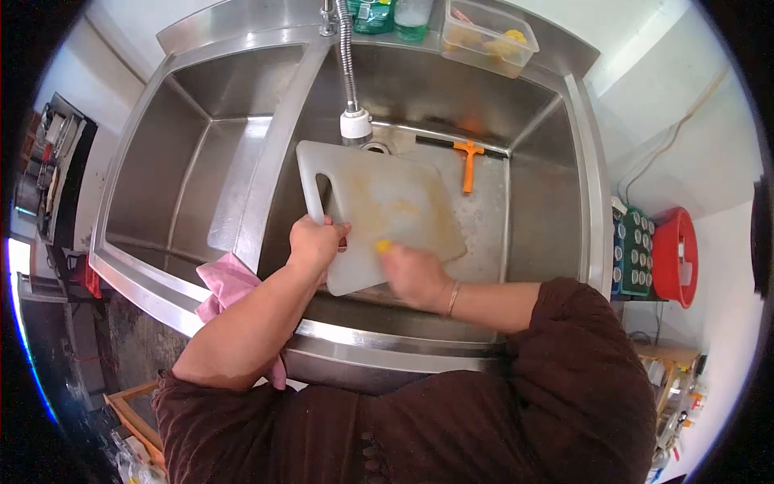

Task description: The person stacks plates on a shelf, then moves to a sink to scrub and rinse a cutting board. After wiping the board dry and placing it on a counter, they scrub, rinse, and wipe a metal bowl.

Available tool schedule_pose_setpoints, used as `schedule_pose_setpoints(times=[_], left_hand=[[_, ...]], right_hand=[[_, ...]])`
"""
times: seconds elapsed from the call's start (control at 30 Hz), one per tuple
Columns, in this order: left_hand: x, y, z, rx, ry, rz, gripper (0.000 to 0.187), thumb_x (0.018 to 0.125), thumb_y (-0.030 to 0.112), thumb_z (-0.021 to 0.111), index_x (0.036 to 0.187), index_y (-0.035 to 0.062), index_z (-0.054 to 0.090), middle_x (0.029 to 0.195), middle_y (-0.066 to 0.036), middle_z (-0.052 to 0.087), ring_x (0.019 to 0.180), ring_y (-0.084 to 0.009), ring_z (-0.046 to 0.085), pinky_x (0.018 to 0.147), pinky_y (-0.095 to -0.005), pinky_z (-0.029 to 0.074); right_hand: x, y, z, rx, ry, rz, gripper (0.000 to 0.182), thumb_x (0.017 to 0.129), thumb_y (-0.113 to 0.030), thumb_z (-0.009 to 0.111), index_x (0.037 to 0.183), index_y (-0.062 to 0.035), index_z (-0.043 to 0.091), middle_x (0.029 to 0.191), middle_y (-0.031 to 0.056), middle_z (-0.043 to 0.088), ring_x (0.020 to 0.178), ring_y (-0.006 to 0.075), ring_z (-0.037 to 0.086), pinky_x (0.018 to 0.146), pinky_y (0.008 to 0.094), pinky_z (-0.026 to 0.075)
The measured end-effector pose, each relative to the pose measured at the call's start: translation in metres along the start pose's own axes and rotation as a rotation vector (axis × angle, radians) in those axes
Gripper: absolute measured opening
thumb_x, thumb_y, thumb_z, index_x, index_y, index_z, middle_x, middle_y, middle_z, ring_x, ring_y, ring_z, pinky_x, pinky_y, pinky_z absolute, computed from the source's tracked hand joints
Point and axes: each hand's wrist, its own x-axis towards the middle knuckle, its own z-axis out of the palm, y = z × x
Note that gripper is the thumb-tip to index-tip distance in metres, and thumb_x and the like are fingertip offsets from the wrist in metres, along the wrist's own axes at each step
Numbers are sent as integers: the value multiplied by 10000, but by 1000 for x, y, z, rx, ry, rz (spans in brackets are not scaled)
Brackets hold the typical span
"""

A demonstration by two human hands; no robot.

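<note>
A white plastic cutting board (403, 194) with a handle slot is tilted inside the right sink basin, its surface stained yellowish brown. My left hand (316, 242) grips the board's left edge just below the slot, fingers wrapped around it. Over the board's lower part is my right hand (415, 274), smeared by motion and closed on a yellow sponge (383, 245). Most of the sponge is hidden by the fingers. A white faucet head (355, 125) on a coiled metal hose hangs just above the board's top edge.
An orange-handled squeegee (468, 165) lies on the basin floor. A pink cloth (226, 282) drapes over the front rim at the divider. On the back ledge stand a clear plastic container (488, 40) and a green-liquid bottle (412, 20). A red basin (676, 258) is at right.
</note>
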Motion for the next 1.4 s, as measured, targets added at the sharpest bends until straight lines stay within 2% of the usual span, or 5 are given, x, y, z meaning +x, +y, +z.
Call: schedule_pose_setpoints(times=[0.43, 0.7, 0.83, 1.17, 1.4], left_hand=[[-3, 5, -2, -17, -27, 4, 262, 723, -45, 627, 787, 37, 386, 665, -69, 501, 551, -145, 524, 463, -294, 413], [0, 8, -4, 43, -13, -4, 199, 744, 2, 630, 802, 6, 440, 692, -79, 522, 558, -154, 533, 490, -295, 434], [-11, 8, 8, -32, -81, -6, 245, 834, 197, 578, 803, -21, 471, 707, -96, 535, 551, -162, 531, 506, -311, 440], [-3, 7, 0, 61, 117, -9, 559, 912, 442, 357, 772, -67, 541, 696, -155, 566, 533, -226, 552, 522, -332, 460], [-2, 9, 3, 7, 46, -35, 559, 913, 433, 380, 784, -94, 514, 670, -166, 576, 519, -202, 575, 482, -319, 467]], right_hand=[[5, 202, 53, -300, -175, 380, 245, 826, -185, 423, 807, -7, 590, 729, 198, 608, 667, 348, 602, 603, 445, 480], [34, -1, -2, -132, 228, -367, 176, 806, -186, 526, 714, -37, 539, 655, 166, 579, 612, 337, 578, 538, 425, 466], [97, 73, -5, -163, 226, 154, 350, 874, -298, 394, 768, -29, 590, 708, 173, 613, 641, 356, 596, 603, 458, 468], [54, -31, 0, 10, 230, -441, 129, 766, -160, 565, 714, -68, 490, 657, 142, 537, 608, 340, 537, 569, 428, 450], [151, 36, 4, -49, 368, -52, 285, 860, -278, 437, 759, -46, 569, 717, 184, 591, 691, 352, 577, 617, 442, 456]])
